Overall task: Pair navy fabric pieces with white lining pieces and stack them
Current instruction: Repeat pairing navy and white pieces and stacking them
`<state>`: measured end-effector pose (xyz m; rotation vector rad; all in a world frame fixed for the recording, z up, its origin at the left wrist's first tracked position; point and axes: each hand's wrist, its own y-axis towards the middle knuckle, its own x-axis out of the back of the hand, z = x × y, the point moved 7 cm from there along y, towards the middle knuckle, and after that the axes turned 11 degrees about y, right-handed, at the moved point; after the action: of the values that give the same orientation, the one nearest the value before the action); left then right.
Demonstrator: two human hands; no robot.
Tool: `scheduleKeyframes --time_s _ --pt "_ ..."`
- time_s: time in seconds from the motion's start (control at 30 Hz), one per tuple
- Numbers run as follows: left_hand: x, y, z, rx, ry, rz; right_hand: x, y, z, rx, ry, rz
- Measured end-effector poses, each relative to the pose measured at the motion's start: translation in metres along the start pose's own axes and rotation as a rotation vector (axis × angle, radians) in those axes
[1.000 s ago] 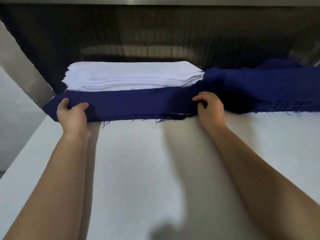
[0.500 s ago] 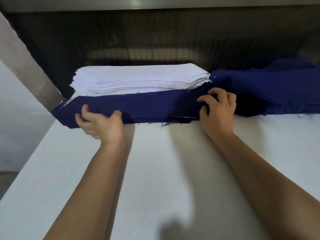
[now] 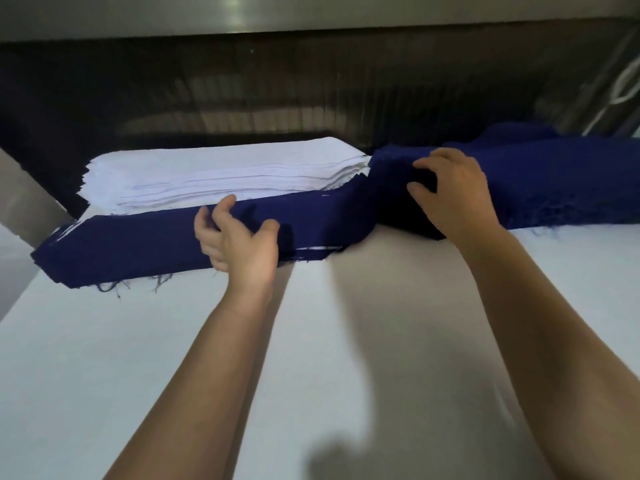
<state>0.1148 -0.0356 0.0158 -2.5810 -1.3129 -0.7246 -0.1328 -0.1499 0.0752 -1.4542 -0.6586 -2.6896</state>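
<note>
Right hand (image 3: 457, 195) is gripping a fold of the navy pile (image 3: 554, 181) at centre right; left hand (image 3: 239, 244) is hovering open, empty, by the navy strip (image 3: 138, 240) below the white lining stack (image 3: 225, 171). Pinching only 1 layer is looking wisest.

Matt navy cloth (image 3: 166, 244) w/ frayed edges

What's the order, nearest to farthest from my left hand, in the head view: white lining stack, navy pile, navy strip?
1. navy strip, right at the left hand.
2. white lining stack, just behind the strip.
3. navy pile, off to the right.
</note>
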Motion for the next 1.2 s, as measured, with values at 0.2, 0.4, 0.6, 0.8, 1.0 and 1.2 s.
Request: scheduleKeyframes --time_s 0.2,0.4,0.6,0.8,1.0,1.2 --pt "-0.040 -0.003 -0.028 -0.176 0.101 0.229 0.009 0.008 -0.003 -0.010 0.083 0.050" --pt "-0.085 -0.015 -0.072 -0.374 0.140 0.460 0.016 0.009 -0.014 0.000 0.102 0.133" --pt "-0.102 -0.035 -0.091 -0.452 -0.046 0.558 0.022 0.009 -0.018 -0.049 0.161 0.004" --pt "-0.105 -0.050 -0.103 -0.607 -0.053 0.618 0.019 0.009 0.005 0.024 0.134 -0.031" --pt "-0.103 -0.042 -0.105 -0.637 -0.110 0.547 0.004 0.004 0.032 0.125 0.118 0.032" --pt "-0.092 -0.021 -0.080 -0.526 -0.062 0.494 -0.007 0.008 0.024 0.102 0.098 0.163"
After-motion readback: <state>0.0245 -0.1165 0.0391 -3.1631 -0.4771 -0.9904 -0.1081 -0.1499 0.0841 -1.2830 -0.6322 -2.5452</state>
